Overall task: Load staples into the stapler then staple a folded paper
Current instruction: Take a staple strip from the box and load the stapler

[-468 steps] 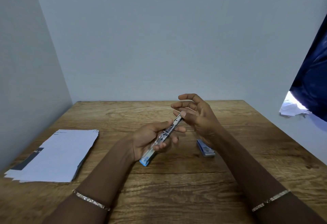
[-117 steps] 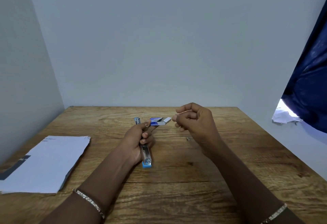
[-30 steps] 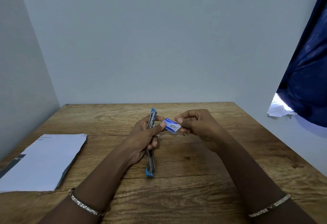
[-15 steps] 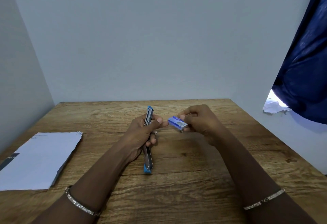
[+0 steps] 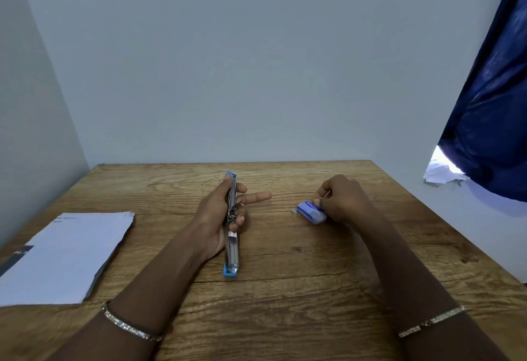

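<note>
My left hand grips the opened stapler, a long metal body with blue ends, held lengthwise over the table centre with its near end close to the wood. A strip of staples shows in its open channel. My right hand is out to the right, low on the table, fingers closed on the small blue staple box, which touches the wood. A stack of white paper lies flat at the left.
The wooden table sits in a corner, with grey walls at the left, back and right. A dark blue curtain hangs at the upper right. A tiny loose bit lies just left of the box.
My right hand carried the staple box away from the stapler, out to the right and down onto the table. The left hand keeps the stapler, its index finger now pointing out.
</note>
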